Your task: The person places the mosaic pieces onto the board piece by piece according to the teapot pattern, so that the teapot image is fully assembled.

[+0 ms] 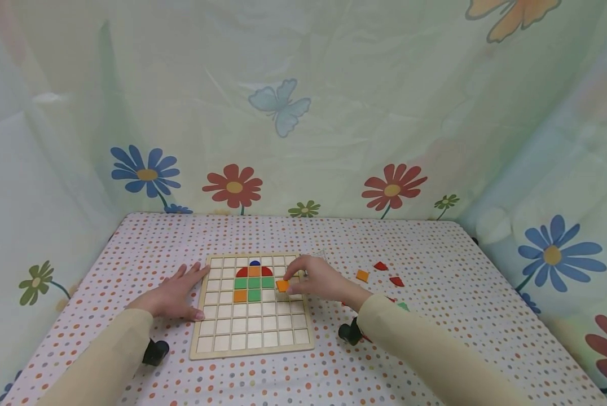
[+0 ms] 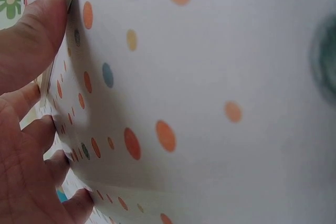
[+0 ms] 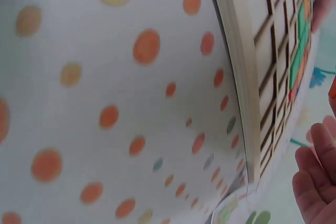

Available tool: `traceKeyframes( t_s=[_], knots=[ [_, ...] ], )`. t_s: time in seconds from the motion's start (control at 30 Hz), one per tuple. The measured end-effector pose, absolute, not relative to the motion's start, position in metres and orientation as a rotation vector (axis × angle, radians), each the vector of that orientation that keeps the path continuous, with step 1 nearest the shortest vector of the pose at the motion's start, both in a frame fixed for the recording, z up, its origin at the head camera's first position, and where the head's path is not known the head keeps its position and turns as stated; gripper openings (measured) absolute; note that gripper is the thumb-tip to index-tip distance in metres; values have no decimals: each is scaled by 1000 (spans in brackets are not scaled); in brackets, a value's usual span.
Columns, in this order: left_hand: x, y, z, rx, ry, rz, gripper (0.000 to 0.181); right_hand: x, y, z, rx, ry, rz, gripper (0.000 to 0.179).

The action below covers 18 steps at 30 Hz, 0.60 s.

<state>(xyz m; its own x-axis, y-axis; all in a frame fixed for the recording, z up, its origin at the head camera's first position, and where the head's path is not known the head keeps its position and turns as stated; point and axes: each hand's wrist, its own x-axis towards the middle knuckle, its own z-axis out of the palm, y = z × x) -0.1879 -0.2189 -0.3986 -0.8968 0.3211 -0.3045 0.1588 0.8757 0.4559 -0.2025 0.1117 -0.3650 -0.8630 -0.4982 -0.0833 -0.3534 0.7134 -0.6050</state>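
A wooden grid board (image 1: 253, 340) lies flat on the table, with colored tiles set in its upper middle squares. Among them are a blue piece (image 1: 255, 263), red curved pieces (image 1: 241, 273), green squares (image 1: 254, 295) and orange squares (image 1: 240, 296). Over the board's right part, my right hand (image 1: 316, 277) pinches an orange square tile (image 1: 282, 286) between thumb and fingertips. My left hand (image 1: 174, 294) rests at the board's left edge with fingers spread. In the left wrist view, its thumb (image 2: 37, 35) touches the board's side.
Right of the board lie loose pieces: an orange square (image 1: 362, 276), red curved pieces (image 1: 396, 281) and a green one (image 1: 403, 306), some partly hidden by my right forearm. A dotted cloth (image 1: 156, 383) covers the table. A flowered curtain (image 1: 334, 141) hangs behind it.
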Motion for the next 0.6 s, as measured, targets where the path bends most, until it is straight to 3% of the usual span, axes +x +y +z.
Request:
traceKeyframes(
  t_s=[0.6],
  knots=[
    [-188, -219, -401, 348, 2666, 620, 106, -203, 73, -382, -765, 2801, -556, 13]
  ],
)
